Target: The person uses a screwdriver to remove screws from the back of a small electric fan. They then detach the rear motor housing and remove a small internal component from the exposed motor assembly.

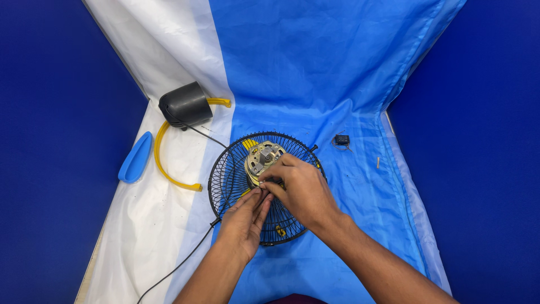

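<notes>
A black wire fan grille (233, 186) lies flat on a blue and white cloth (315, 73), and everything else is placed from it. Far to the left of the grille, on the white part of the cloth, rests a blue fan blade (135, 157), lying alone near the cloth's edge. Between the blade and the grille curves a yellow ring-shaped frame (162, 163), and at the upper end of that curve, up and left of the grille, sits a black motor cover (185, 104) tipped on its side. A thin black cord (185, 260) runs from the cover toward the grille's left rim and then trails down past the grille to the lower left.

At the grille's centre sits the metal fan motor (263, 159), silver with brass-coloured windings, its shaft end facing up. The left hand (246, 218) comes up from below over the lower part of the grille, its fingers straight and held close together, tips touching the motor's lower edge. The right hand (302, 190) lies across the grille's right half, fingers curled and pinched against the same lower edge of the motor, right beside the left fingertips; what small part they pinch cannot be made out.

To the right of the grille, well apart from it on the blue cloth, lies a small black capacitor (341, 139) with short wires. Farther right still is a small pale stick (378, 162).
</notes>
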